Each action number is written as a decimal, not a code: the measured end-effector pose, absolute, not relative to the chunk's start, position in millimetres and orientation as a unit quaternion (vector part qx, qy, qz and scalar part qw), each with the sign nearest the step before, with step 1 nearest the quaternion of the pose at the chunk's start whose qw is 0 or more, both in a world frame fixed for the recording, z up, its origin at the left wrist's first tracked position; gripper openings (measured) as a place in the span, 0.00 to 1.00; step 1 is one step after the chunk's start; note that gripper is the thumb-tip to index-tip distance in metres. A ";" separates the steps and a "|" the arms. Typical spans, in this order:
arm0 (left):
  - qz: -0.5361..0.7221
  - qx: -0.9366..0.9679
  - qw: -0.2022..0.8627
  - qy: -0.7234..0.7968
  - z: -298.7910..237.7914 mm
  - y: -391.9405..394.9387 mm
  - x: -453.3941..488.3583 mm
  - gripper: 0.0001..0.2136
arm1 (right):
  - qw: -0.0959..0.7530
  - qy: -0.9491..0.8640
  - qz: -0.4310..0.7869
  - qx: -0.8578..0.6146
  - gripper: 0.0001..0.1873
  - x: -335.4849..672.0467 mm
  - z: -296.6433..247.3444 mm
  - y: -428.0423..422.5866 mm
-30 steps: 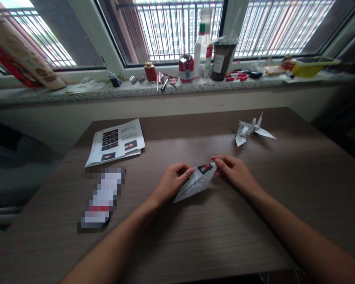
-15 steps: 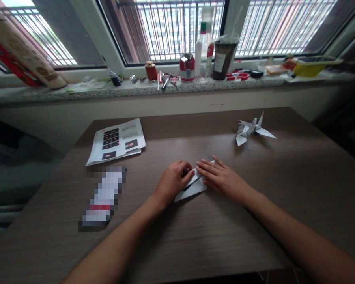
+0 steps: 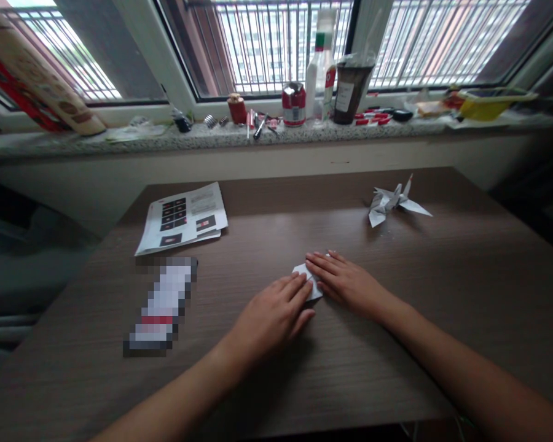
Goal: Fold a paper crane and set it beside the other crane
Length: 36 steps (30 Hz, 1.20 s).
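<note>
Paper [image 3: 316, 291] lay at two o'clock from the left hand [image 3: 274, 310], nine from the right hand [image 3: 350, 281]; both touched it flat-fingered, unpinching. Its long axis I couldn't tell.

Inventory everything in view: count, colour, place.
table: 1, brown, foreground
sill: 1, grey, behind table
folded paper: 1, white, mid table
paper bird: 1, white, table's far right
printed sheets: stack, white, table's far left
pixelated object: 1, pale and dark, nearer than sheets
can: 1, red and silver, mid sill
small container: 1, red, left of can
bottles: apparently 2, clear, right of can
cup: 1, dark, right of bottles
package: 1, cream and red, sill's left
tub: 1, yellow, sill's right
clutter: uncounted, mixed, on sill
window: 1, pale frame, behind sill
railing: 1, dark, outside
forearms: 2, bare, bottom left and right
left hand: 1, bare, on folded paper
right hand: 1, bare, on folded paper
</note>
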<state>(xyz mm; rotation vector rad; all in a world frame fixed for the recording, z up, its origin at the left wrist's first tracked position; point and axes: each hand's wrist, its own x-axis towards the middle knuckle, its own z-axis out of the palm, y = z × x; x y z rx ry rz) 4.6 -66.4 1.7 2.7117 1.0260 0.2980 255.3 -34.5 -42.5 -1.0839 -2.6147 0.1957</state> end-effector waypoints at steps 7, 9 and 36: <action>0.065 0.931 0.071 0.352 -20.1 -81.4 1.7 0.27 | 0.139 -0.923 0.056 -0.355 0.31 247.7 -38.7 -34.9; 0.072 0.930 0.070 0.352 -22.6 -81.6 1.5 0.26 | 0.136 -0.929 0.063 -0.339 0.32 245.3 -38.3 -35.4; 0.112 0.924 0.118 0.345 -16.5 -77.9 1.0 0.23 | 0.098 -0.908 0.058 -0.402 0.37 284.6 -47.2 2.7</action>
